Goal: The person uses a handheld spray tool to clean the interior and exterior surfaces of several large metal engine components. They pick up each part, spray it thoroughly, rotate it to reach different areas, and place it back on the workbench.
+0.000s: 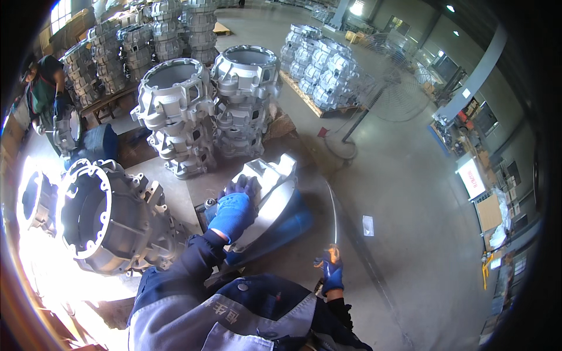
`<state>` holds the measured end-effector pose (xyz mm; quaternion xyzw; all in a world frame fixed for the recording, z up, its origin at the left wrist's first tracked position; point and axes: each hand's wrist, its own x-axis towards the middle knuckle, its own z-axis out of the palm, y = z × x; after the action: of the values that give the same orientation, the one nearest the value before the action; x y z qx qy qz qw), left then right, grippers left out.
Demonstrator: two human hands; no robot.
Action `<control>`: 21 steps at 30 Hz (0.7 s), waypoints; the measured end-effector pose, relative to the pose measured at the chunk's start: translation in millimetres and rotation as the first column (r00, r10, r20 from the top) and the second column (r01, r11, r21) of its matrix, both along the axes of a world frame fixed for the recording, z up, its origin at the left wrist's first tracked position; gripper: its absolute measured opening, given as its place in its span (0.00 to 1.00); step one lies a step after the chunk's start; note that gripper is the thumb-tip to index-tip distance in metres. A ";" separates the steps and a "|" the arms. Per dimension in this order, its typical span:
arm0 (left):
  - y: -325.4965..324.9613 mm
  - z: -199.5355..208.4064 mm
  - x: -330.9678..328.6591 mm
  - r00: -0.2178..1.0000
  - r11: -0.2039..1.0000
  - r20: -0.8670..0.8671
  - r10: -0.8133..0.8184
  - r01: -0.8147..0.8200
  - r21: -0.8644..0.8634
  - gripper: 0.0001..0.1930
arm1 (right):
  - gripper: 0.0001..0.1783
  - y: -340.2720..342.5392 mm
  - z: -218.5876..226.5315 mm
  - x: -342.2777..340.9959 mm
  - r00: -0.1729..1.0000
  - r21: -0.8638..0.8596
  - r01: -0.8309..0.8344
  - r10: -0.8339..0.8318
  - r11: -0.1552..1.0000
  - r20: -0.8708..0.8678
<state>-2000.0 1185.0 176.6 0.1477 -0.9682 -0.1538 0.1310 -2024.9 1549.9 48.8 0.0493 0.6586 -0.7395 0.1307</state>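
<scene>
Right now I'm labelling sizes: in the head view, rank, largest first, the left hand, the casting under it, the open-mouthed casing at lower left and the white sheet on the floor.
1. Open-mouthed casing
2. Casting
3. Left hand
4. White sheet
These are apparent sizes only; nearness to the camera affects them.

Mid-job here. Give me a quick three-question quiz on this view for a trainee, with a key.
1. Which of the person's hands rests on the metal casting?
2. True or false: the right hand holds a long thin tool.
3. Fill in the number: just beyond that casting, on the same table, stand ____ tall stacks of castings.

Key:
1. The left hand.
2. True.
3. Two.
</scene>
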 end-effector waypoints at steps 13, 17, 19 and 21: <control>-117.3 -34.1 -7.1 0.999 0.476 -0.026 0.039 0.004 0.879 0.34 | 0.25 -67.2 -60.2 -101.9 0.964 0.162 -0.174 0.135 0.971 0.227; -116.1 -69.6 39.5 0.997 0.674 -0.059 0.054 0.008 0.739 0.29 | 0.27 -78.6 -74.7 -102.3 0.950 0.267 -0.301 0.264 0.916 0.167; -93.6 -76.7 62.5 0.996 0.581 -0.049 0.073 -0.003 0.814 0.28 | 0.29 -68.3 -116.4 -105.7 0.949 0.027 -0.276 0.267 0.961 0.168; -67.3 -80.8 99.0 0.992 0.506 -0.019 0.126 -0.048 0.861 0.28 | 0.30 -92.8 -77.1 -98.7 0.903 0.331 -0.404 0.430 0.853 -0.007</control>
<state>-1901.0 1117.6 95.7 0.2351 -0.7508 -0.6112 0.0864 -2123.6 1457.1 -28.3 -0.1039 0.7698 -0.5774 0.2513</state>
